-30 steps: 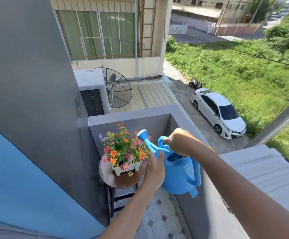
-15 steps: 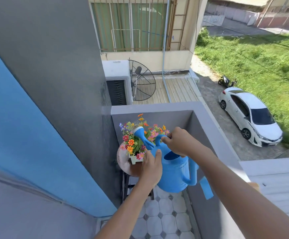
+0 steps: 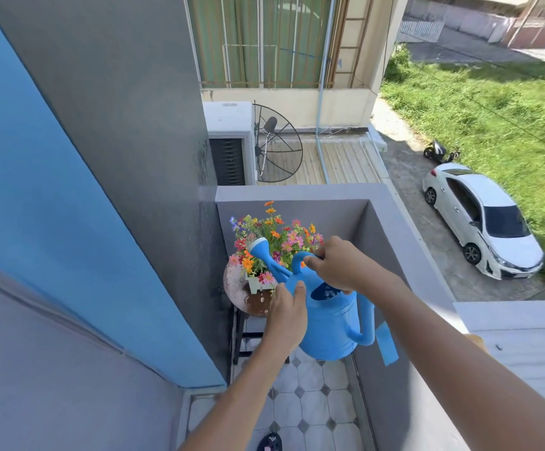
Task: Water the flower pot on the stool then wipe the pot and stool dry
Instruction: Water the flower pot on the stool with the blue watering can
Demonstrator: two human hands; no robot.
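A small white pot [image 3: 258,284] full of colourful flowers [image 3: 274,242] stands on a round brown stool [image 3: 237,288] in the balcony's far corner. The stool top shows wet drops. I hold a blue watering can [image 3: 329,320] over the stool, tilted so that its spout head [image 3: 259,247] sits among the flowers. My right hand [image 3: 339,266] grips the can's top handle. My left hand [image 3: 289,309] presses against the can's left side below the spout.
A grey parapet wall [image 3: 395,222] bounds the balcony at the back and right. A grey and blue wall [image 3: 118,157] rises on the left. The floor has white tiles [image 3: 310,402]. A dark slipper [image 3: 269,442] lies near the bottom edge.
The view has swung so the stool sits nearer the middle. The can has tipped further toward the flowers, and water drops now show on the stool top.
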